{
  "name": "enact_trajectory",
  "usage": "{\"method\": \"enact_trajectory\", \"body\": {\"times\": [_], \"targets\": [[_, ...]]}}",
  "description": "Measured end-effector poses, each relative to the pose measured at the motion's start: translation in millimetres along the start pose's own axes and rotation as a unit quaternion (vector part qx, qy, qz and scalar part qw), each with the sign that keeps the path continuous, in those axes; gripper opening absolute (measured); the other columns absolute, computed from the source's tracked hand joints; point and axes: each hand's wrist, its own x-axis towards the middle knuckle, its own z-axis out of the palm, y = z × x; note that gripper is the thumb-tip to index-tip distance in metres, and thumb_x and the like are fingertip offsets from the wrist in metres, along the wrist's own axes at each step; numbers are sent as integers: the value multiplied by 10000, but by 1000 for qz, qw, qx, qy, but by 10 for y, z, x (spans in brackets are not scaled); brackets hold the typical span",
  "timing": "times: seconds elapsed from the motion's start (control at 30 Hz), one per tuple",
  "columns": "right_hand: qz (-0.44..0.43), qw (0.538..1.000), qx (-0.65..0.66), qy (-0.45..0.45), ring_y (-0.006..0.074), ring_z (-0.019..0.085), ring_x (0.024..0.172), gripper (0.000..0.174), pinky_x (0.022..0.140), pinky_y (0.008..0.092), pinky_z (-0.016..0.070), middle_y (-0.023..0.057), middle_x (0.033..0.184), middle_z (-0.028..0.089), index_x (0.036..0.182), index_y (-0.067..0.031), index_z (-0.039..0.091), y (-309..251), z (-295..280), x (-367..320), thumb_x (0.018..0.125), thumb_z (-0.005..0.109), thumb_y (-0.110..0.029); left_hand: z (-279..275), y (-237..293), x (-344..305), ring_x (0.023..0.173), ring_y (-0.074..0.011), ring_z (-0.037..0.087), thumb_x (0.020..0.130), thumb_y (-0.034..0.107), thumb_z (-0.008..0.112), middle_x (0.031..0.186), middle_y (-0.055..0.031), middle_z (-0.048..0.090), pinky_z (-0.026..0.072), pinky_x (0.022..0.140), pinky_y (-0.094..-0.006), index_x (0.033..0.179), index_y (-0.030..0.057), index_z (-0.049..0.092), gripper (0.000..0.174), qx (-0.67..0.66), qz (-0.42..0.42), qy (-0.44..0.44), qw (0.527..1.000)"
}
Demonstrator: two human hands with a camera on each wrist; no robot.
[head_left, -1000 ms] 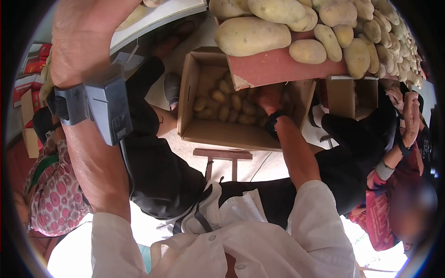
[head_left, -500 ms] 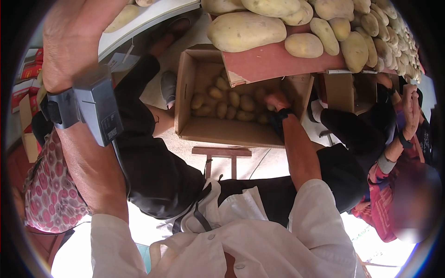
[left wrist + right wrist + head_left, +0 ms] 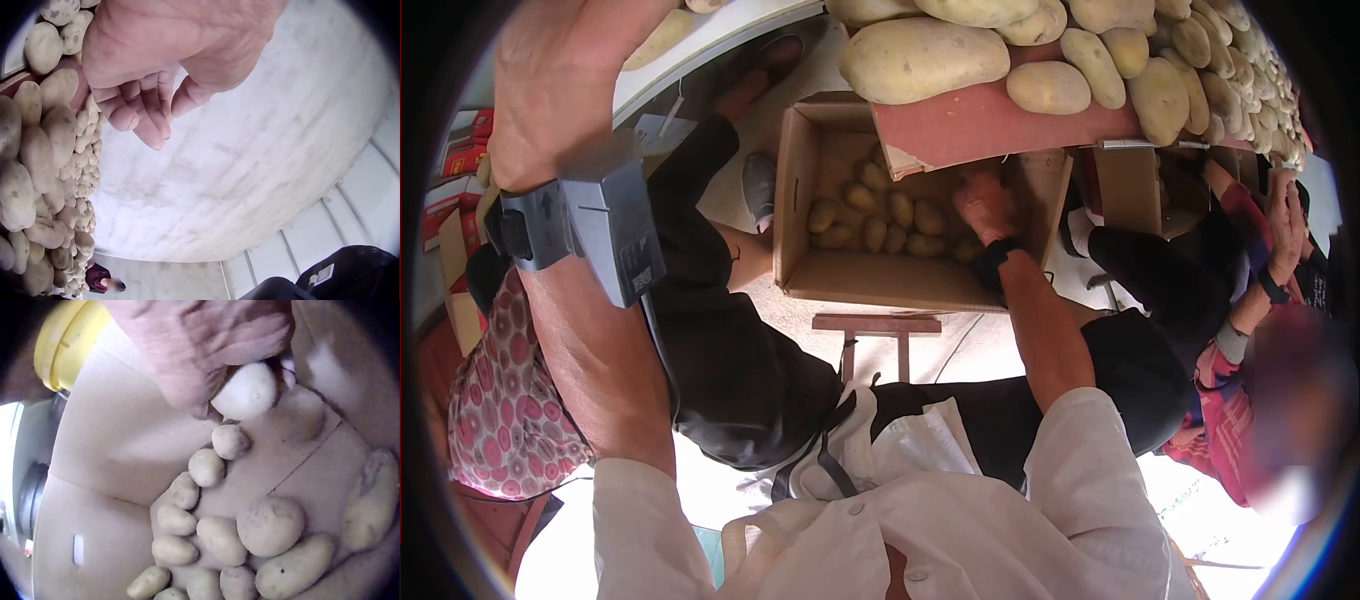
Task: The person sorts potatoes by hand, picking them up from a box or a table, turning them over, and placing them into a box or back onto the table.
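My right hand [image 3: 985, 203] is down inside a cardboard box [image 3: 880, 285] between my legs. In the right wrist view the fingers grip a pale potato [image 3: 247, 394], partly hidden by the hand. Several loose potatoes [image 3: 272, 526] lie on the box floor, some in a row leading up to the hand. My left hand [image 3: 169, 56] is raised beside a heap of potatoes [image 3: 47, 150], its fingers loosely bent with nothing between them. In the head view the left hand is cut off at the top edge.
A reddish board [image 3: 970, 125] bearing many potatoes overhangs the box's far side. A small wooden stool [image 3: 876, 323] stands before it. Another person [image 3: 1230, 400] sits at the right by a second box [image 3: 1128, 190]; a person in patterned clothing [image 3: 515, 400] is at the left.
My right hand has shifted about within the box, first rightward, then slightly back left and farther in. The head view has drifted a little; the left arm keeps its raised pose.
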Motion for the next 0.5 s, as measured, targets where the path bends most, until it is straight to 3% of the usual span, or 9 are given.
{"method": "enact_trajectory", "body": {"times": [0.03, 0.1, 0.13, 0.2, 0.33, 0.4, 0.43, 0.5], "targets": [[0, 1000, -1, 1, 406, 725, 957, 392, 867, 477, 590, 212, 1057, 745, 1160, -69, 730, -1, 129, -8, 810, 678, -237, -1, -2, -1, 933, -155, 652, 1052, 138, 501, 1000, -53, 650, 519, 747, -287, 1146, 18, 607, 186, 1, -1, 0, 1000], [79, 976, 14, -201, 410, 700, 1077, 390, 942, 489, 566, 214, 1188, 722, 1201, -65, 726, -3, 419, 14, 871, 649, -259, -8, -7, 1, 932, -155, 651, 1051, 138, 501, 999, -53, 650, 519, 747, -287, 1146, 18, 607, 185, 2, -1, 1, 1000], [79, 977, 13, -199, 410, 700, 1077, 390, 942, 489, 566, 214, 1188, 722, 1201, -65, 726, -38, 460, -8, 871, 649, -259, -5, -16, 15, 931, -154, 651, 1051, 138, 502, 999, -52, 649, 519, 747, -287, 1146, 18, 607, 185, 3, -1, 0, 1000], [48, 956, 55, -283, 404, 680, 1145, 398, 963, 486, 557, 249, 1225, 701, 1197, -25, 721, -125, 487, -133, 893, 660, -276, 18, -41, 60, 930, -154, 651, 1051, 137, 502, 998, -52, 649, 518, 746, -286, 1145, 19, 606, 184, 3, -2, -3, 1000], [90, 941, 45, -323, 404, 661, 1183, 445, 983, 486, 546, 276, 1245, 682, 1202, 5, 709, -229, 654, -74, 872, 692, -294, 81, 15, 232, 928, -153, 650, 1050, 137, 504, 996, -51, 647, 517, 745, -285, 1144, 20, 606, 182, 14, 5, -21, 1000], [70, 937, 29, -340, 398, 659, 1193, 476, 989, 496, 542, 263, 1245, 688, 1175, -4, 717, -256, 722, -70, 807, 800, -294, 114, 44, 292, 927, -153, 649, 1049, 136, 504, 996, -51, 647, 517, 744, -285, 1144, 21, 606, 181, 18, 6, -28, 999], [71, 938, 28, -337, 398, 659, 1193, 476, 989, 496, 542, 263, 1245, 688, 1175, -4, 717, -115, 861, -80, 807, 800, -294, 120, 58, 308, 926, -153, 649, 1049, 136, 505, 995, -51, 646, 517, 744, -285, 1144, 21, 606, 180, 19, 7, -30, 999], [-36, 948, 25, -316, 401, 625, 1243, 538, 1031, 477, 517, 268, 1313, 652, 1286, 0, 659, 239, 1166, -78, 840, 726, -294, 118, 108, 300, 925, -152, 648, 1049, 136, 506, 994, -50, 646, 516, 743, -284, 1143, 22, 606, 179, 22, 12, -31, 999]]}}
